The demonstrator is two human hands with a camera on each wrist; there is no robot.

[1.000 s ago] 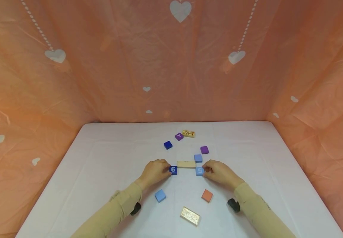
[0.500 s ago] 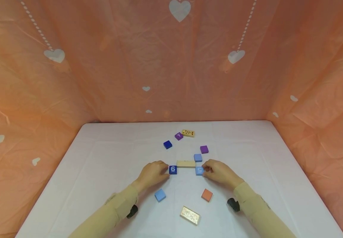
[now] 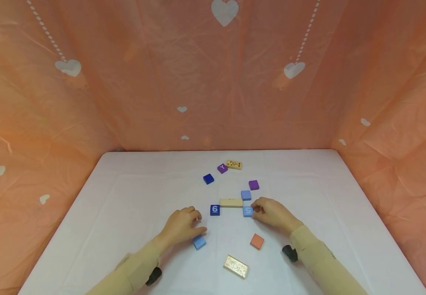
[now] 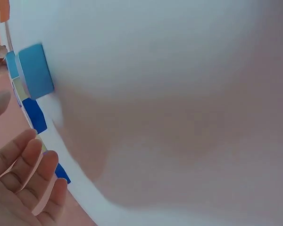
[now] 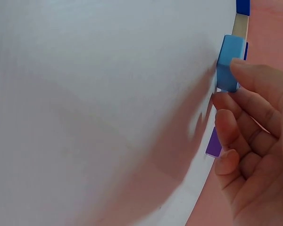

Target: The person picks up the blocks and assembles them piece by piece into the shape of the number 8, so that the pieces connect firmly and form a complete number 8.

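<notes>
My left hand (image 3: 181, 224) hovers over a light blue tile (image 3: 199, 242), thumb apart from the loosely bent fingers, nothing between them. In the left wrist view that blue tile (image 4: 36, 71) stands clear of the fingers. My right hand (image 3: 274, 213) pinches the light blue tile marked 5 (image 3: 247, 211) at its right edge; the right wrist view shows thumb and fingers on that blue tile (image 5: 229, 63). A dark blue tile marked 6 (image 3: 215, 210) lies left of a long cream block (image 3: 231, 203), whose right end meets the 5 tile's corner.
Behind the 5 tile lie a light blue tile (image 3: 246, 195) and a purple tile (image 3: 254, 185). Farther back are a dark blue tile (image 3: 208, 179), a purple Y tile (image 3: 222, 168) and a gold block (image 3: 234, 164). Nearer are an orange tile (image 3: 257, 241) and another gold block (image 3: 236, 266).
My left hand has let go of the dark blue 6 tile and moved back and left, over the near light blue tile. The right hand stays at the 5 tile.
</notes>
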